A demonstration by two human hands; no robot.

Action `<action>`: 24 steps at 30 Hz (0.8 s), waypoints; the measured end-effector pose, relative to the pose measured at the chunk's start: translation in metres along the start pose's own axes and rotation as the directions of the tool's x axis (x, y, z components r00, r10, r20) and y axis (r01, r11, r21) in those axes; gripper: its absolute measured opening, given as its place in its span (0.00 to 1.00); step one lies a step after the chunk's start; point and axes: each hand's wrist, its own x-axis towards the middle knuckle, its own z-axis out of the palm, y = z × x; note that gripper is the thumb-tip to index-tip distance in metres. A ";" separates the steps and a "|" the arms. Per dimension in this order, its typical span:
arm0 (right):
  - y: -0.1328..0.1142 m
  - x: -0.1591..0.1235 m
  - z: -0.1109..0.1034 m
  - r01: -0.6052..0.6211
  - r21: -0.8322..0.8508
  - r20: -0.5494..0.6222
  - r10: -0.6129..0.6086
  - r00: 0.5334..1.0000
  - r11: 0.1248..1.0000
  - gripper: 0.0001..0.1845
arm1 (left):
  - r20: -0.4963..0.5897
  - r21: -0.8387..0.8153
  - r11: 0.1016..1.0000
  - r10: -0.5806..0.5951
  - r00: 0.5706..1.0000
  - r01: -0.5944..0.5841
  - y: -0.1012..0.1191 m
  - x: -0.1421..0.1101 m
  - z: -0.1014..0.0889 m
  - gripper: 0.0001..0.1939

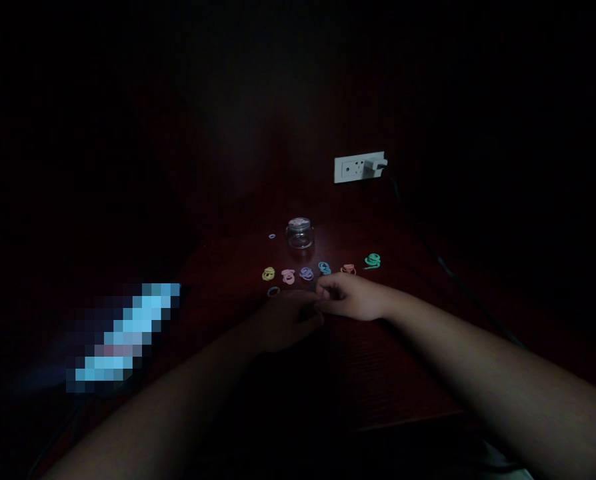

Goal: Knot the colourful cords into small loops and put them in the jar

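Note:
My left hand (291,320) and my right hand (351,297) meet low over the dark red table, their fingertips together. Both are closed, the right with its fingers curled in; anything between them is hidden. Just beyond lies a row of small elastic bands sorted by colour: yellow (269,274), pink (289,276), purple (306,274), blue (324,268), orange-red (349,269) and green (373,261). The orange-red pile is partly covered by my right hand. Beside my left hand is a multicoloured band (273,292).
A lidded clear jar (300,235) stands behind the row, with a single purple band (272,236) to its left. On the wall is a socket (359,167) with a plug and a dark cable (443,265). A glowing, pixelated screen (128,333) is at left. The surroundings are very dark.

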 end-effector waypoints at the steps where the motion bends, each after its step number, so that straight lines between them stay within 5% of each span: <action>1: -0.001 -0.001 0.000 0.003 -0.013 0.006 -0.003 1.000 1.000 0.13 | 0.007 0.010 1.000 0.005 1.000 -0.006 0.001 0.000 0.000 0.12; 11: -0.023 -0.017 -0.003 -0.028 -0.314 0.031 0.039 0.999 0.949 0.12 | 0.110 0.043 0.998 0.037 0.993 -0.042 0.007 0.000 0.001 0.07; 24: -0.021 -0.014 -0.005 -0.014 -0.313 0.071 0.038 0.997 0.950 0.12 | 0.148 0.062 0.998 -0.026 0.989 0.017 0.007 0.002 -0.002 0.08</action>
